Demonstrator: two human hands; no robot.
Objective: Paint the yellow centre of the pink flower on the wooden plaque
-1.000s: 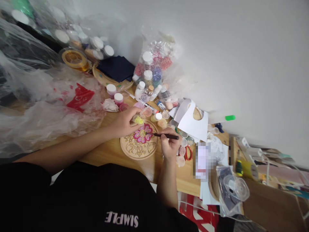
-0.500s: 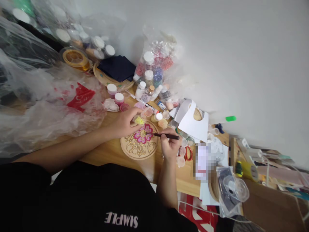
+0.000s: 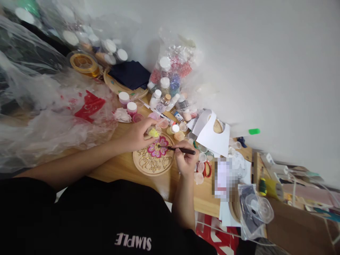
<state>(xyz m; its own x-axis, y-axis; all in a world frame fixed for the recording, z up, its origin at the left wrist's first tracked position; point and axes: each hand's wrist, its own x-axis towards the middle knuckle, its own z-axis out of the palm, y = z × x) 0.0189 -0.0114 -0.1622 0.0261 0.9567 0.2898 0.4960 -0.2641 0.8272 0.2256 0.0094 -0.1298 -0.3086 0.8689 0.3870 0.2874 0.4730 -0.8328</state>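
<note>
My left hand (image 3: 139, 134) is closed around a small clear cup (image 3: 153, 132) with bright yellow stuff in it, over the upper edge of a round wooden board (image 3: 148, 169). Raised gold outlines cover the board, and a pink and magenta flower (image 3: 162, 151) fills its upper part. From the right side, my right hand (image 3: 185, 159) grips a slim dark-handled tool (image 3: 186, 151). The tool's thin tip points left at the flower's centre; whether it touches the surface is too small to tell.
Small lidless cups and white-capped jars (image 3: 131, 108) crowd the table behind the board. Red-handled scissors (image 3: 207, 169) lie right of my right hand. A cut white paper sheet (image 3: 212, 132) stands behind them. Crumpled plastic bags (image 3: 53, 124) spread on the left.
My right hand and the dark-handled tool have shifted slightly left, the tip moving a little across the flower's centre. My left hand keeps the cup in about the same place.
</note>
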